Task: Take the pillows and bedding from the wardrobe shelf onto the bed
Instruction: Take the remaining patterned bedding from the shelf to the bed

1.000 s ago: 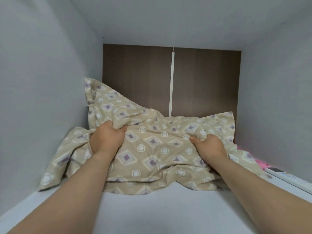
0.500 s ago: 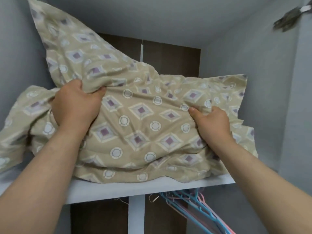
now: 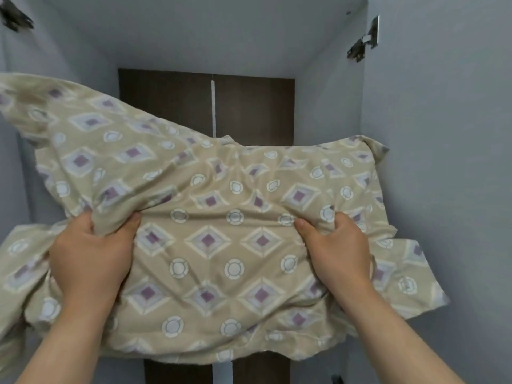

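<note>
The beige patterned pillow (image 3: 221, 259) is held up before the wardrobe's brown back panel (image 3: 249, 106). The left hand (image 3: 88, 250) clutches bunched fabric at the pillow's left; the right hand (image 3: 336, 250) clutches its right.

One pillow (image 3: 221, 245) in a beige cover printed with purple diamonds and white rings, spread across the centre. Two hands on it: left hand (image 3: 88, 253) at 8 o'clock, right hand (image 3: 338, 250) at 4 o'clock, each clutching a fold of the cover. Two metal hinges: blurred hinge (image 3: 15, 18) at 10 o'clock, sharper hinge (image 3: 363, 44) at 1 o'clock. Two dark brown back panels at 12 o'clock, left panel (image 3: 166, 98) and right panel (image 3: 252, 106), parted by one white strip (image 3: 213, 106). Two grey side walls: left wall (image 3: 63, 56) at 9 o'clock, right wall (image 3: 443, 162) at 3 o'clock. One small dark item (image 3: 336, 379) at 5 o'clock by the lower edge, too blurred to name.
</note>
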